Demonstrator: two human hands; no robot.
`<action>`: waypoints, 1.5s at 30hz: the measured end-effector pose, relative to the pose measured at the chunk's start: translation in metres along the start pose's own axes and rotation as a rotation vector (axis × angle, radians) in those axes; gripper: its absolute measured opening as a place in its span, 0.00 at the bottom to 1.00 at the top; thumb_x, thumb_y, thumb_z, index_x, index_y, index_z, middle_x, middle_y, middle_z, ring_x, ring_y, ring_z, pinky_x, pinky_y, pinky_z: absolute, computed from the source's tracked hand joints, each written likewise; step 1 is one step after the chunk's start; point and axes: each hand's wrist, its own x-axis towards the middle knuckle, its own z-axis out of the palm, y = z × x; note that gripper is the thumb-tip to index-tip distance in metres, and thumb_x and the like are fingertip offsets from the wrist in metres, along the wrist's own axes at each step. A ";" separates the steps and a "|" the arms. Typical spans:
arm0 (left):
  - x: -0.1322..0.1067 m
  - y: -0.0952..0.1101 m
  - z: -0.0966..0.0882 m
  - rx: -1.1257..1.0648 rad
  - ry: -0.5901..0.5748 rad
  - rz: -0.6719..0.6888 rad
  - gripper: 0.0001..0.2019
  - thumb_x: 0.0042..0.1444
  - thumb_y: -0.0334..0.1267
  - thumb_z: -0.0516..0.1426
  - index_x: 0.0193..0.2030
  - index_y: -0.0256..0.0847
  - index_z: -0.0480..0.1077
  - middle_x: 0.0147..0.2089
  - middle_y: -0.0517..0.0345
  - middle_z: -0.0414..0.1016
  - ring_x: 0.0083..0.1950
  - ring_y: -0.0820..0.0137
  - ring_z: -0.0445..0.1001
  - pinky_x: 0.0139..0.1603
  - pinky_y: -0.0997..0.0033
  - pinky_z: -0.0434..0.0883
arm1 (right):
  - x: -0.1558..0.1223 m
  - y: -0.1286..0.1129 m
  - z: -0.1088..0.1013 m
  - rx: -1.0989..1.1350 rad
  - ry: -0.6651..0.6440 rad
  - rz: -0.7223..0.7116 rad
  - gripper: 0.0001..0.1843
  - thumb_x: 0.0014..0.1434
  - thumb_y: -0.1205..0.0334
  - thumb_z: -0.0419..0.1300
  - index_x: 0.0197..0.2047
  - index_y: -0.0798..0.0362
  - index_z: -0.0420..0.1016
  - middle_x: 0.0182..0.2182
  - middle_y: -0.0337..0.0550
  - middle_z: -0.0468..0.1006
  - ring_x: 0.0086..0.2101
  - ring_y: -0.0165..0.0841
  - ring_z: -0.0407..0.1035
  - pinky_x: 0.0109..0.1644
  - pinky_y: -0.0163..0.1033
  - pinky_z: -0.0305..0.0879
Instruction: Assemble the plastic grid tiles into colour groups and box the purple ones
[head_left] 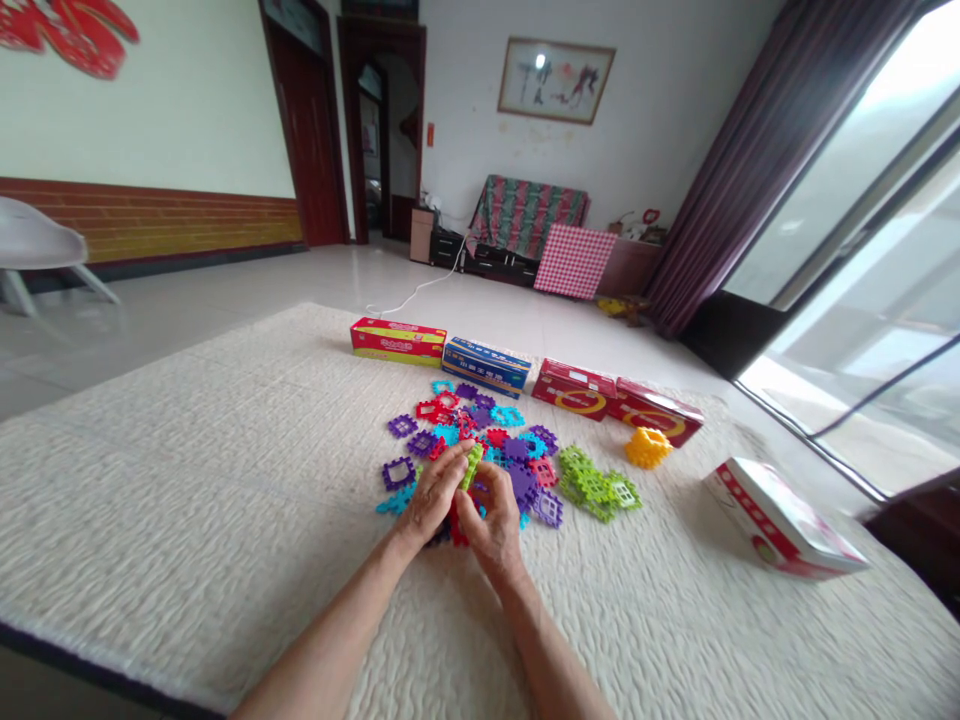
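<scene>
My left hand (436, 492) and my right hand (493, 520) are close together over a spread of plastic interlocking pieces. Between them they grip some green interlocking pieces (472, 464), standing on edge; how many there are I cannot tell. Around and beyond my hands lie purple pieces (399, 472), red pieces (544, 472) and light blue pieces (508, 415), several of each, some overlapping. A heap of green pieces (596, 484) lies to the right. Past it stands a yellow assembled shape (648, 447). My hands hide part of the spread.
A red and yellow box (398, 343), a blue box (486, 367) and two dark red boxes (574, 388) (657, 410) line the far side of the cream quilted cover (247, 490). At right lies a white and red box (784, 517). A white chair (41, 240) stands far left.
</scene>
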 end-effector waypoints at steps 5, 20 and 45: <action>-0.001 -0.006 0.002 -0.047 -0.035 0.005 0.25 0.60 0.50 0.51 0.60 0.38 0.66 0.60 0.48 0.70 0.60 0.61 0.69 0.62 0.61 0.66 | 0.001 -0.003 0.000 0.020 0.044 0.041 0.18 0.55 0.61 0.59 0.50 0.50 0.66 0.44 0.45 0.74 0.44 0.36 0.71 0.48 0.44 0.72; 0.002 -0.001 -0.006 0.340 -0.025 0.151 0.22 0.63 0.48 0.46 0.56 0.41 0.70 0.56 0.52 0.74 0.57 0.63 0.71 0.59 0.64 0.68 | 0.005 0.007 -0.008 -0.006 0.102 0.050 0.18 0.53 0.60 0.61 0.47 0.50 0.65 0.39 0.43 0.74 0.39 0.34 0.72 0.45 0.43 0.72; 0.010 -0.012 -0.053 1.073 -0.072 -0.003 0.22 0.50 0.42 0.59 0.53 0.40 0.71 0.50 0.48 0.75 0.53 0.60 0.72 0.55 0.63 0.66 | 0.017 0.027 -0.024 -0.090 0.175 0.088 0.20 0.54 0.53 0.62 0.47 0.52 0.66 0.43 0.45 0.71 0.41 0.35 0.70 0.44 0.43 0.72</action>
